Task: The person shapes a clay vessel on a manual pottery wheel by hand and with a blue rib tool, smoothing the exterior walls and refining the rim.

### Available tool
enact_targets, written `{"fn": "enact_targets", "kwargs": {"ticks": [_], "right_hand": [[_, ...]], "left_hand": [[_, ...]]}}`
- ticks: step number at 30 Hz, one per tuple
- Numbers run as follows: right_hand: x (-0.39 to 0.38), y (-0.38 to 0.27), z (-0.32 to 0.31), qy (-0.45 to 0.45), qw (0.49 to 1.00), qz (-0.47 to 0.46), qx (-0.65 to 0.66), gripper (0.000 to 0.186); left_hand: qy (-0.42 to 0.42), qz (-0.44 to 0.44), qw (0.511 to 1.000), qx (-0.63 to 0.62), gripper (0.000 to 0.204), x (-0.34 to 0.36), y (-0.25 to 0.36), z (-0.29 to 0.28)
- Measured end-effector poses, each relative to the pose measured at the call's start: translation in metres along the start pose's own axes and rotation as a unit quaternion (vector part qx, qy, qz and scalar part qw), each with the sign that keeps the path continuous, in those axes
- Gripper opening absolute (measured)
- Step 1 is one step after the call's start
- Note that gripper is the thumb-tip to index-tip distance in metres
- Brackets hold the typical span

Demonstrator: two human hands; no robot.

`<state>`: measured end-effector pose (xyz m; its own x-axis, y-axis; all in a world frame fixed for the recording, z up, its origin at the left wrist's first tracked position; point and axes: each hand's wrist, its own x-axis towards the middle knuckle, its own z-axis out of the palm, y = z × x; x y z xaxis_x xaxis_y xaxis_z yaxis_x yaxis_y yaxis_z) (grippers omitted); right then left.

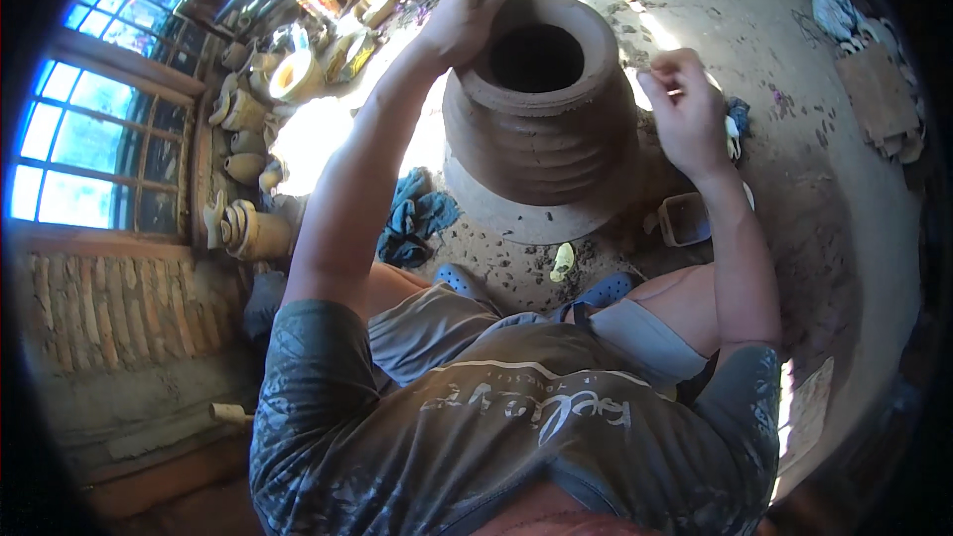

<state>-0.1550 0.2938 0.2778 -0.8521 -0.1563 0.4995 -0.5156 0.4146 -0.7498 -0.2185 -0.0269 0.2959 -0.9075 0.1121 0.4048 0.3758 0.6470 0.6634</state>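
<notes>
A large wet-looking clay pot with ridged sides and a wide, thick rim stands upright on a round wheel or base in front of me. My left hand is at the far left of the rim, its fingers bent over the edge. Some of those fingertips are hidden behind the hand. To the right of the pot, apart from its wall, my right hand is raised with curled fingers and the thumb close to them. Whatever it may hold is too small to make out.
Dark blue cloth lies left of the base. A small yellow-green piece lies on the crumb-strewn floor between my feet. At right sits a square container. Several pots and a yellowish bucket line the window wall.
</notes>
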Motion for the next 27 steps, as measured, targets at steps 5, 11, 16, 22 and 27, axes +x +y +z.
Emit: {"fn": "enact_targets", "kwargs": {"ticks": [5,11,16,22,27], "right_hand": [[0.027,-0.002,0.009,-0.102,0.963,-0.103,-0.226,0.027],[0.035,-0.017,0.013,-0.132,0.942,-0.083,-0.297,0.022],[0.023,-0.039,0.017,-0.146,0.931,-0.031,-0.334,0.027],[-0.004,-0.073,0.030,-0.106,0.928,-0.004,-0.357,0.021],[-0.036,-0.110,0.066,-0.055,0.928,0.095,-0.356,0.022]], "left_hand": [[0.103,-0.118,0.988,0.005,0.037,-0.011,0.003,0.007],[0.274,-0.223,0.935,-0.041,0.031,-0.045,0.069,0.020],[0.309,-0.202,0.921,-0.127,0.034,-0.055,0.077,0.029],[0.339,-0.186,0.905,-0.176,0.045,-0.054,0.075,0.035],[0.331,-0.225,0.896,-0.191,0.059,-0.060,0.077,0.038]]}}
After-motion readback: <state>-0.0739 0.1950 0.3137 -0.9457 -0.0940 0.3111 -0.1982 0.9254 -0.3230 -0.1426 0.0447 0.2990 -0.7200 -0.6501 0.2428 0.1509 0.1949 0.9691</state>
